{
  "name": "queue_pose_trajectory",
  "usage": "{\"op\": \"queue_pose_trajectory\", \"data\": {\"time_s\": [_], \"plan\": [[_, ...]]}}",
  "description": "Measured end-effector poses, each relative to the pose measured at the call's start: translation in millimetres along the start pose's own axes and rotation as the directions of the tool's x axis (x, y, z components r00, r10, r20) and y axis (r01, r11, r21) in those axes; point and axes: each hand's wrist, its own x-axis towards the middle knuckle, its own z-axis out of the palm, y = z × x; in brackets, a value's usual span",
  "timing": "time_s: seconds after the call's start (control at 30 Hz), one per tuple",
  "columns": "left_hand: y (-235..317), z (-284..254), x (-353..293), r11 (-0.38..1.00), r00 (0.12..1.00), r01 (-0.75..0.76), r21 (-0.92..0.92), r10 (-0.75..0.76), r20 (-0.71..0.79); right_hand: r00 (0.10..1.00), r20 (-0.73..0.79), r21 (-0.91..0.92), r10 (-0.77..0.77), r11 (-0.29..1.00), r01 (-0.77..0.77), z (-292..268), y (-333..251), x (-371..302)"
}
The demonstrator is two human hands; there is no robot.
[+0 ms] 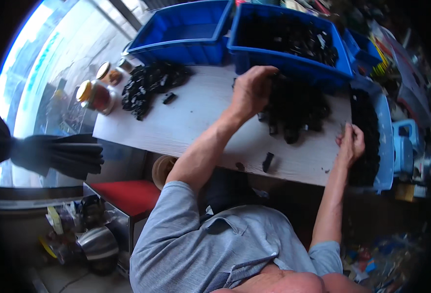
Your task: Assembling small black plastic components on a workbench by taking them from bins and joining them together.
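My left hand point(252, 92) is raised over the table beside a heap of small black parts point(298, 108), below the front wall of a filled blue bin point(288, 65). Its fingers are curled together, and whatever may be in them is hidden. At the table's right edge my right hand point(352, 142) has its fingers closed in a pinch; what they hold, if anything, is too small to make out. One black part point(268, 162) lies alone near the front edge. Farther left, a second heap of black parts point(149, 85) has a single black piece point(169, 98) next to it.
An empty-looking blue bin point(176, 50) stands at the back left. A light-blue tub point(385, 146) with black parts adjoins the table's right side. Jars, one yellow-lidded point(97, 96), stand at the left by the window. A red-topped cabinet point(125, 195) is at lower left.
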Motion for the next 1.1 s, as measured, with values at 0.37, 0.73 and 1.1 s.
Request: {"op": "queue_pose_trajectory", "data": {"time_s": [0.37, 0.73, 1.1], "plan": [[39.9, -19.9, -14.2, 0.929, 0.943, -0.298, 0.219, 0.322, -0.086, 0.999, 0.037, 0.053, -0.021, 0.998, 0.019, 12.3, -12.2, -2.5], [39.5, 9.9, -104.1, 0.751, 0.822, -0.455, 0.479, 0.146, 0.55, 1.0, 0.02, 0.001, 0.014, 1.0, -0.014, 12.2, -16.4, -8.1], [38.4, -14.8, -89.4, 0.787, 0.942, -0.333, 0.519, 0.302, 0.146, 0.997, 0.04, 0.018, -0.063, 0.998, 0.063, 2.9, 7.6, 8.2]]}}
